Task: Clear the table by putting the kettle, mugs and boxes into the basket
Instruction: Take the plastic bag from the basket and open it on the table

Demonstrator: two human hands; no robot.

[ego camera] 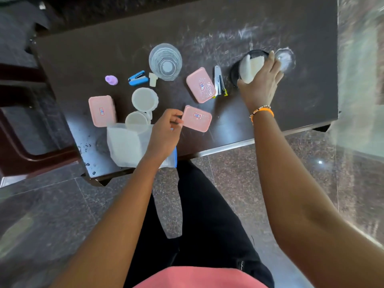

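A white kettle (252, 66) with a black rim stands at the right of the dark table (301, 96). My right hand (260, 86) is closed around its near side. Three pink lidded boxes lie on the table: one at the left (101, 111), one in the middle (200, 85), one near the front edge (197, 118). My left hand (166, 129) pinches the left edge of that front box. Two white mugs (144, 99) (136, 121) stand beside each other, the nearer one touching the far rim of the white basket (124, 146) at the table's front edge.
A clear ribbed glass container (165, 62), a blue stapler (138, 78), a silver stapler (219, 82), a small purple object (111, 80) and a small white cap (152, 80) lie mid-table. A clear round lid (285, 59) sits behind the kettle. A dark chair (18, 125) stands at the left.
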